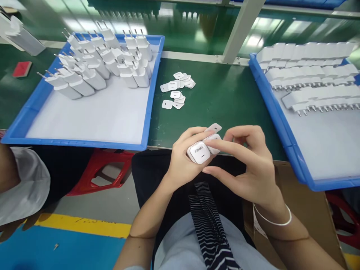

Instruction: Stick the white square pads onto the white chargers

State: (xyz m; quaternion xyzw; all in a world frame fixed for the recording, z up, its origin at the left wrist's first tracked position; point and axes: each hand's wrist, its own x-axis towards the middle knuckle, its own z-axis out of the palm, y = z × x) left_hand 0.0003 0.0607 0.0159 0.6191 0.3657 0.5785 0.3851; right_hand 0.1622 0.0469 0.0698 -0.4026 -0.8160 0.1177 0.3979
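At far left, a neighbour's pale sleeve (22,187); beyond it a blue tray (19,127) with a matt white floor, crowded at its far end with white plug adapters (104,60), metal pins up. Further right, on green bench mat (225,97), a loose scatter of thin rounded-square white labels (177,90). Below, at bench edge, left hand (182,165) closed around a white charger block (200,152), glossy, rounded at the corners, printed face towards camera. Probably light, rigid and somewhat slick; best held by the flat sides, clear of the face. Right hand (247,168) partly curled, fingertips pressing small white pieces (213,129) onto the block. Far right, second blue tray (284,127) with rows of adapters (309,75) lying flat.
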